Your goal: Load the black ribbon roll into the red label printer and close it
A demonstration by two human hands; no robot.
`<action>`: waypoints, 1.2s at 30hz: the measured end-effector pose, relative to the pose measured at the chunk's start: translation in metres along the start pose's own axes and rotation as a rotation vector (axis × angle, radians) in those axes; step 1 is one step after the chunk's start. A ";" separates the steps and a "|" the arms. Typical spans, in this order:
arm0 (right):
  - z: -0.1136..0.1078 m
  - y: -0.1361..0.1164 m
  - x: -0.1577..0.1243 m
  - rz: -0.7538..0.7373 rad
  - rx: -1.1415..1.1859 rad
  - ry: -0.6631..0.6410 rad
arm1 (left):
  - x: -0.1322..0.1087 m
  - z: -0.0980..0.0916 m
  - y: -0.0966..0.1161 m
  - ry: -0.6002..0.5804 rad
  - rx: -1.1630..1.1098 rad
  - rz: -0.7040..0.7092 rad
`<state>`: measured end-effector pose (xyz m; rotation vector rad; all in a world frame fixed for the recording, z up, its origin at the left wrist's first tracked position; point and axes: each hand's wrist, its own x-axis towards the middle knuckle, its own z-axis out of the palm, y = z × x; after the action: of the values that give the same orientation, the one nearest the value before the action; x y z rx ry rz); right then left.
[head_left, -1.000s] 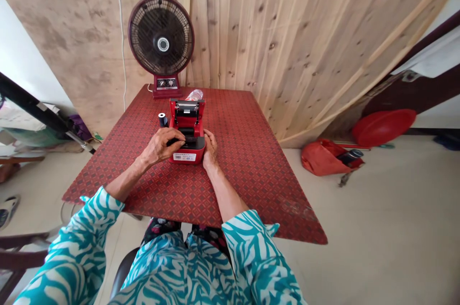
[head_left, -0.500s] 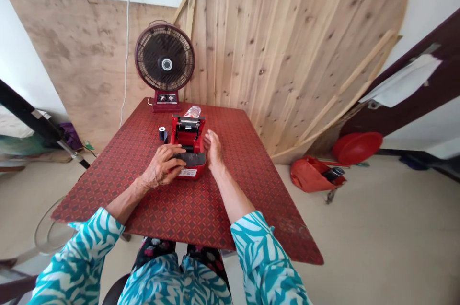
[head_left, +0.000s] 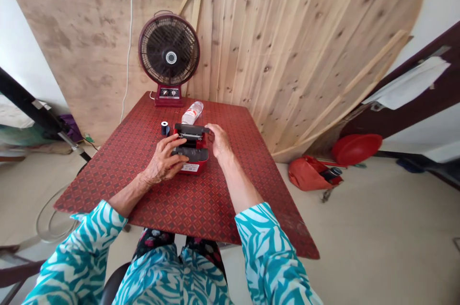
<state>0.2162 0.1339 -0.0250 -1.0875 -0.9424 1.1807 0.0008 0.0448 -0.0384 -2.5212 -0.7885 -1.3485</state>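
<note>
Red receipt printer (head_left: pixel 192 168) dead ahead, long axis 12 to 6, left hand (head_left: pixel 163 161) spread wide over it from 8 o'clock, right hand (head_left: pixel 220 142) pinching its black lid (head_left: pixel 189 129) from 2 o'clock

The left hand (head_left: pixel 163 158) lies across the front of a red receipt printer (head_left: pixel 190 165), its fingers spread over the dark top, while the right hand (head_left: pixel 220 142) touches the printer's far right corner. The printer sits near the middle of a red patterned table (head_left: pixel 223 199). A dark spool (head_left: pixel 165 128) with a white core stands just left of it, a plastic water bottle (head_left: pixel 192 112) lies just behind it, and a maroon desk fan (head_left: pixel 168 51) stands at the table's far edge.
</note>
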 end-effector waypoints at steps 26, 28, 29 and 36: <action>-0.003 0.033 -0.039 0.002 0.132 0.015 | 0.031 0.014 -0.034 0.160 -0.863 -1.256; -0.004 0.032 -0.040 -0.007 0.131 -0.004 | 0.033 0.011 -0.035 0.120 -0.881 -1.233; -0.004 0.031 -0.040 -0.014 0.130 -0.013 | 0.033 0.010 -0.036 0.106 -0.891 -1.221; -0.003 0.035 -0.042 -0.054 0.166 0.000 | 0.026 0.009 -0.033 0.188 -0.843 -1.189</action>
<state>0.2047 0.0939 -0.0599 -0.9236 -0.8531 1.1926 0.0012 0.0857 -0.0256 -2.2741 -2.2479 -2.6462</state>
